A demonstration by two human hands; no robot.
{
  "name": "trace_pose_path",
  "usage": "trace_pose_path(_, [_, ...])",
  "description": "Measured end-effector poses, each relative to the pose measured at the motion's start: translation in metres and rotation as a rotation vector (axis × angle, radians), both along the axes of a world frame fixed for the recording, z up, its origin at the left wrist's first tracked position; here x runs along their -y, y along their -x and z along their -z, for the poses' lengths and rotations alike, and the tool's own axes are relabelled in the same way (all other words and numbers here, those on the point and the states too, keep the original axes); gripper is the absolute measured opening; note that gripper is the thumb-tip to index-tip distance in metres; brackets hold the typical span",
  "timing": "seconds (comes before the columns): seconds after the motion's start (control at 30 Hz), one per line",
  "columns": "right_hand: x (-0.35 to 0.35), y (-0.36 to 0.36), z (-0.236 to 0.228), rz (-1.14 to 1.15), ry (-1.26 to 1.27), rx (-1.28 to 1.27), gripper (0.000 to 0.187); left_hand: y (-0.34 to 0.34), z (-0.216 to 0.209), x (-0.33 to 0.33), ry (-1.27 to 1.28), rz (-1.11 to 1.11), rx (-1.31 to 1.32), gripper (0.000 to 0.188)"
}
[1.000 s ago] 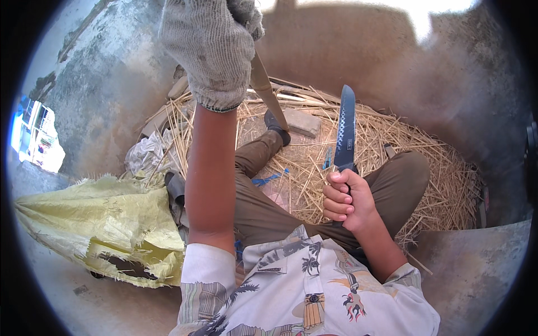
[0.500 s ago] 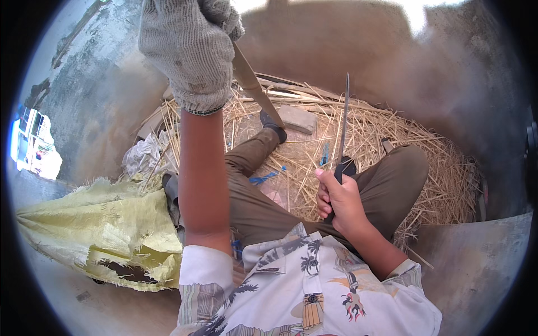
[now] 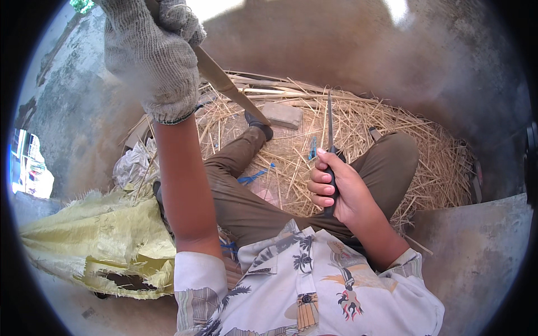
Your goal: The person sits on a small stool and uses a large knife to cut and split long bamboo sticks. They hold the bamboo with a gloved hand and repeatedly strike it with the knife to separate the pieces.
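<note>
My left hand (image 3: pixel 154 61), in a grey knitted glove, is raised at the upper left, its fingers wrapped round a flat bamboo strip (image 3: pixel 221 81). The strip slants down to the right, and its lower end comes near my shoe. Its upper end is cut off by the picture's top edge. Bare and closed, my right hand (image 3: pixel 342 187) grips the black handle of a knife (image 3: pixel 330 126) in front of my right thigh. The narrow blade points up and away, apart from the bamboo strip.
Thin bamboo splints and shavings (image 3: pixel 358 120) cover the floor between and beyond my legs. A grey brick (image 3: pixel 283 115) lies near my left foot. At left are a torn yellow woven sack (image 3: pixel 123 235) and a white crumpled bag (image 3: pixel 133 165). A wall (image 3: pixel 314 45) rises behind.
My left hand has shifted left with the bamboo strip. The knife in my right hand stands more upright and slightly further left. The whole view has also shifted a little.
</note>
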State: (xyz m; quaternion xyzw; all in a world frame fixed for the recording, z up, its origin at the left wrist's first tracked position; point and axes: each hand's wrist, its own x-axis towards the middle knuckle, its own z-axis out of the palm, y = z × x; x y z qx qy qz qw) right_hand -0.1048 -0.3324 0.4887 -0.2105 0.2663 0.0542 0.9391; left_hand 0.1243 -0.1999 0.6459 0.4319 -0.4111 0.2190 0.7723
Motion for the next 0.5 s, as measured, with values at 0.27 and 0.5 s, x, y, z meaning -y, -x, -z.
trace_pose_path(0.27, [0.004, -0.002, 0.017, -0.038, -0.143, 0.043, 0.027, 0.0, 0.0, -0.001, 0.012, 0.038, -0.032, 0.066])
trace_pose_path(0.5, [-0.001, -0.007, 0.007, -0.011, -0.173, -0.008, 0.028, -0.005, 0.0, -0.005, -0.007, 0.052, -0.032, 0.067])
